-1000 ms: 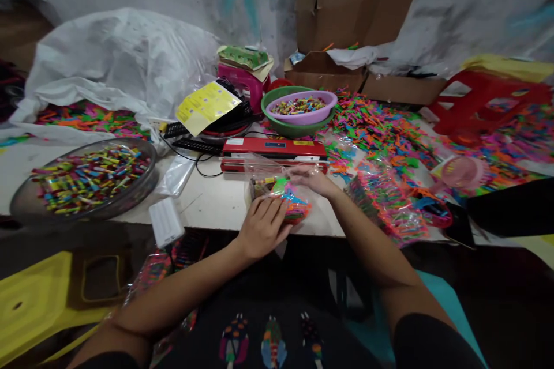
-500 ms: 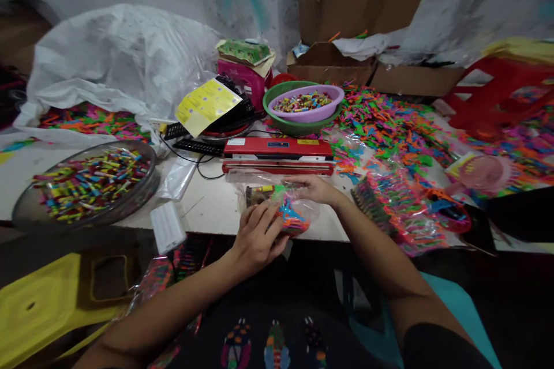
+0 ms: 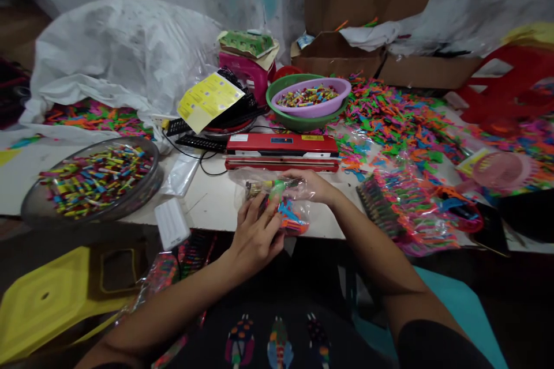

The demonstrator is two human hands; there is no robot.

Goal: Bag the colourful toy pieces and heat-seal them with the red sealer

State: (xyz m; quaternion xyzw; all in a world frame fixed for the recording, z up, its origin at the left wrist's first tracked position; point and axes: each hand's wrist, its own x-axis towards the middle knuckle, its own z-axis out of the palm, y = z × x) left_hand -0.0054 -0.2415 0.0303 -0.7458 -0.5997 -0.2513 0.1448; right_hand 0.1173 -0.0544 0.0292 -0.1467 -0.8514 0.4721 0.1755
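A clear plastic bag (image 3: pixel 298 222) with small bright plastic pieces inside lies at the table's front edge. My left hand (image 3: pixel 257 230) holds its near left side, fingers bent over the film and thumb low. From the right, my right hand (image 3: pixel 311 185) grips the bag's far upper part; its fingertips are partly covered by crinkled film, and I cannot tell if they reach inside. A green piece and dark and yellow pieces show between the hands. Just behind the bag stands a red heat sealer (image 3: pixel 281 147).
An oval tub (image 3: pixel 149 176) of small colourful tubes stands left, near a white power bank (image 3: pixel 172 223). Behind the sealer, a lilac basin (image 3: pixel 345 92) sits in a green basin (image 3: pixel 277 114). Packed strips (image 3: pixel 415 207) and loose plastic pieces (image 3: pixel 398 118) cover the right side. A yellow stool (image 3: pixel 47 294) stands lower left.
The view has shifted slightly. My right hand has slid a little further over the bag's top, and a green piece shows more plainly between the hands. My left hand keeps its hold.
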